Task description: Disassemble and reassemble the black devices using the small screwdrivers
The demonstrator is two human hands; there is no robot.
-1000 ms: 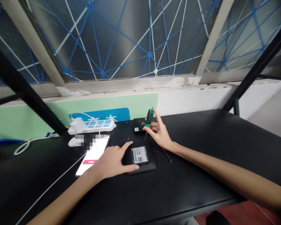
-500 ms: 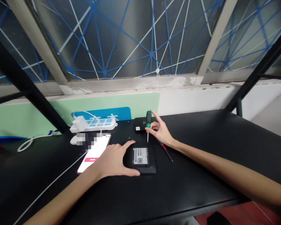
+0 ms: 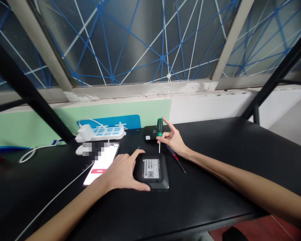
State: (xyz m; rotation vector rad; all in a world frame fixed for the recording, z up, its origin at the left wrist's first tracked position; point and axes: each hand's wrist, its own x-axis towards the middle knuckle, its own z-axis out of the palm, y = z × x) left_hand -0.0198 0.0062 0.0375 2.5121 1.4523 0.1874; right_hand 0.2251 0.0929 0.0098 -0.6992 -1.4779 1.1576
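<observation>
Over the last second the right hand (image 3: 174,140) has brought the green-handled screwdriver (image 3: 160,129) from a tilt to nearly upright and carried it in from beside the far black box toward the near one. Its tip now stands just over the far right corner of the black device (image 3: 152,170), where before it hung clear of the casing. The right fingers (image 3: 165,135) are closed in a pinch around the lower handle, with the forefinger raised beside the top.

The left hand (image 3: 121,172) has stayed spread on the surface (image 3: 215,157), its fingers (image 3: 135,154) open and curved round the device's left edge, thumb along the near edge, bracing rather than gripping. The device has slid a little nearer the wearer and lies label up, directly under the tool. By my reading, the driver is being lined up on a fastener at that corner.

Whether the tip actually touches the casing, or sits in a screw head, is too small to tell; no screw can be made out. The label print is unreadable. A second screwdriver (image 3: 177,160) with a red band lies just right of the right fingers, partly hidden under the wrist. A second black box (image 3: 150,134) sits behind the tool, partly covered. Left of the left fingers lies a lit phone (image 3: 101,164), its top blurred out; beyond it are a power strip (image 3: 102,134) and a white cable (image 3: 47,204).
</observation>
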